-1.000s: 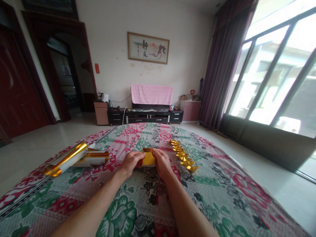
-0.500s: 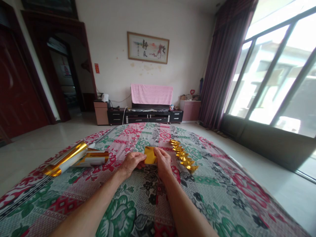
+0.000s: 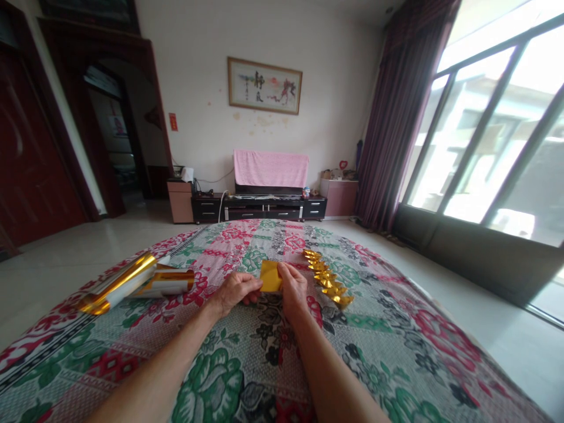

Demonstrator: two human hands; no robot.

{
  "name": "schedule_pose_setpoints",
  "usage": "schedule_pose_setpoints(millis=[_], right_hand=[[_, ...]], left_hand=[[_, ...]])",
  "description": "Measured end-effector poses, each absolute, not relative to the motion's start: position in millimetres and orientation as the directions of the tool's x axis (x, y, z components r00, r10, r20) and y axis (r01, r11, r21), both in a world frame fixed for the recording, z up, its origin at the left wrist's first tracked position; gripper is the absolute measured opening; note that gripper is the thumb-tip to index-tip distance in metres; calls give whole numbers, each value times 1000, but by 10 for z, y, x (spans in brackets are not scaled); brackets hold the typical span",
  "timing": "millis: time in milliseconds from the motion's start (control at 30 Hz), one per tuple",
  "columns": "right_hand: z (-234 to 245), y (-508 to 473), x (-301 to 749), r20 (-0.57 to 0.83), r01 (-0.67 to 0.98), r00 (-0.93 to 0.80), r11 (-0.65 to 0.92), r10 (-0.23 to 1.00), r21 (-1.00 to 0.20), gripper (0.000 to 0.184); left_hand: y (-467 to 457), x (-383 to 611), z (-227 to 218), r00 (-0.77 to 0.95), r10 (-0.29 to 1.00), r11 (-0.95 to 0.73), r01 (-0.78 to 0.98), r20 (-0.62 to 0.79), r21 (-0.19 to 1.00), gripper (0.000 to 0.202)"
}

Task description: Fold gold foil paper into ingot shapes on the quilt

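Between my two hands is a small, roughly square piece of gold foil paper (image 3: 270,276), held just above the patterned cloth. My left hand (image 3: 238,291) pinches its left edge near the lower corner, thumb on top. On the opposite side my right hand (image 3: 292,286) grips the right edge, with the thumb lying along it and the other fingers mostly hidden behind. To the right of my right hand, a row of several folded gold paper ingots (image 3: 325,276) runs diagonally across the cloth.
Rolled sheets of gold foil paper (image 3: 127,282) lie on the left of the round table, which is covered by a flowered cloth (image 3: 211,382). Beyond it stand a low black TV cabinet (image 3: 282,208) and a pink cloth (image 3: 271,167) over a screen. Windows are at right.
Both hands and the gold paper have shifted very slightly to the right. The paper has tilted a little, so its face looks more evenly yellow. The ingots and rolls stay put.
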State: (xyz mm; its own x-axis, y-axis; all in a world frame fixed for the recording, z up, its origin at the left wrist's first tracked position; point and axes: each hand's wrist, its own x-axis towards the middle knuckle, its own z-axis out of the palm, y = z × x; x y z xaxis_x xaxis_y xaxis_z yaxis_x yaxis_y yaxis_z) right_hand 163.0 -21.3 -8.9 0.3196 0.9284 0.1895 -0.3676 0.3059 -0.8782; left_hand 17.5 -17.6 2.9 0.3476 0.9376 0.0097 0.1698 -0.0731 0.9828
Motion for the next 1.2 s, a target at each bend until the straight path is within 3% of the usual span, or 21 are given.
schedule_pose_setpoints(millis=[533,833,1033,1200], right_hand=[[-109,-193,1624,206,-337,345,326,916,-883,36],[-119,-191,1631,229,-288,335,331,914,-899,33],[-147,-200,1590,295,-177,195,330,935,-927,30],[-138,-232,1565,385,-37,76,389,920,-921,28]], left_hand=[[-176,152,33,373,927,-112,177,39,978,23],[-159,86,53,396,917,-117,183,36,976,31],[-145,34,110,195,972,-147,55,134,988,46],[-135,82,91,255,959,-155,100,125,983,35]])
